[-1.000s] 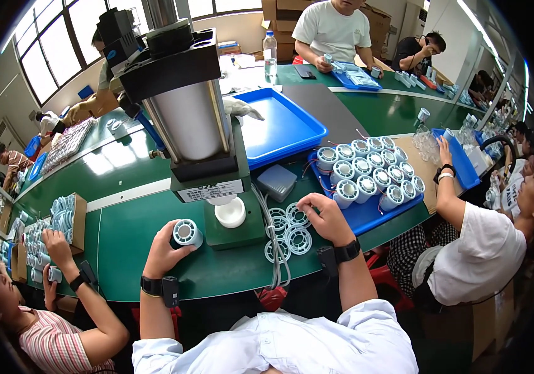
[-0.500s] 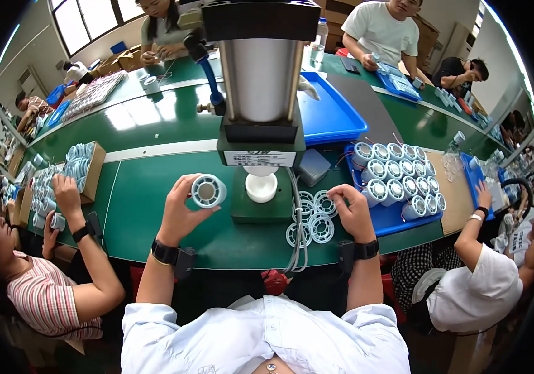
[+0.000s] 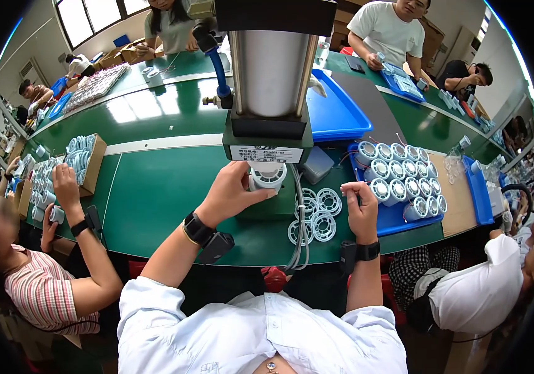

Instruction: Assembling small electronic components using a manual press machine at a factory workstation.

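Note:
My left hand [image 3: 229,193] is closed round a light-blue cylindrical plastic housing [image 3: 267,177] with a slotted top. It holds the housing under the head of a bench press [image 3: 268,81], over the green press base [image 3: 267,209]. The press head hides part of the housing's top, and the white cup seat is covered from view. To the right, my right hand [image 3: 360,210] hovers with its fingers curled and pinched together; anything between them is too small to make out. Just left of it lie several loose light-blue slotted rings [image 3: 324,225] on the green table.
Grey cables [image 3: 299,240] hang beside the press. A blue tray [image 3: 398,225] at the right carries rows of similar housings. Behind the press sit a grey box [image 3: 317,164] and a blue tray [image 3: 362,122]. Co-workers sit at both sides; a cardboard box [image 3: 97,163] of parts stands left.
My left hand has moved right with the housing, from beside the press to under its head. My right hand has shifted slightly right, its fingers still curled.

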The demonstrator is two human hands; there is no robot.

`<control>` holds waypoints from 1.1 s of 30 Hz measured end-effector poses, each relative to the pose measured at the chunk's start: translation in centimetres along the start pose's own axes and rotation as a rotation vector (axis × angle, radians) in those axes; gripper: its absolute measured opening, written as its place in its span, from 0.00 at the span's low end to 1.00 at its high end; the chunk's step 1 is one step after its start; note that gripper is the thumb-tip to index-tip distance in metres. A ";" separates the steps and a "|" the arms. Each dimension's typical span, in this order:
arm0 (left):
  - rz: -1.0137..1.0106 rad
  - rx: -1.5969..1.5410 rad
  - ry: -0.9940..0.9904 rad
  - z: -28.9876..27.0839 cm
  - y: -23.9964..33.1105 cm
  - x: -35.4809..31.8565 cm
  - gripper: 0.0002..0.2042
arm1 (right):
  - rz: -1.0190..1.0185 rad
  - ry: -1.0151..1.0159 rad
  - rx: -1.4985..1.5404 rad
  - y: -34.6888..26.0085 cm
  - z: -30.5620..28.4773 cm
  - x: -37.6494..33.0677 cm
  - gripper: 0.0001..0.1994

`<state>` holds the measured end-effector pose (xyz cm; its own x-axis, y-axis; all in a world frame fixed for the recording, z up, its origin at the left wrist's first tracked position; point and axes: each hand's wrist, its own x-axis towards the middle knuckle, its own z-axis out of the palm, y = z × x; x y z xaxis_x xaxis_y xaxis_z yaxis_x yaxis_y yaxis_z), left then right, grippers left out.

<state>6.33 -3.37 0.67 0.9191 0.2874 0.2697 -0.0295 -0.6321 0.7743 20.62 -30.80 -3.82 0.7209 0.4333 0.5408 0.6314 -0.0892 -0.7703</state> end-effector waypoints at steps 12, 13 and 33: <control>0.049 0.096 0.002 0.0 -1.5 -0.5 0.20 | -0.155 -0.286 -0.234 -1.8 2.1 3.6 0.10; 0.095 0.083 -0.013 -0.4 -2.4 -0.3 0.18 | -0.246 -0.325 -0.332 -1.5 2.8 4.0 0.12; 0.026 0.148 0.016 -3.6 -9.0 -0.1 0.09 | -0.122 -0.537 0.041 -7.4 10.3 7.2 0.24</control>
<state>5.13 4.91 -4.29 0.9124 0.2802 0.2984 0.0063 -0.7386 0.6741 18.20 -17.80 2.28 0.3897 0.8357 0.3870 0.6819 0.0207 -0.7312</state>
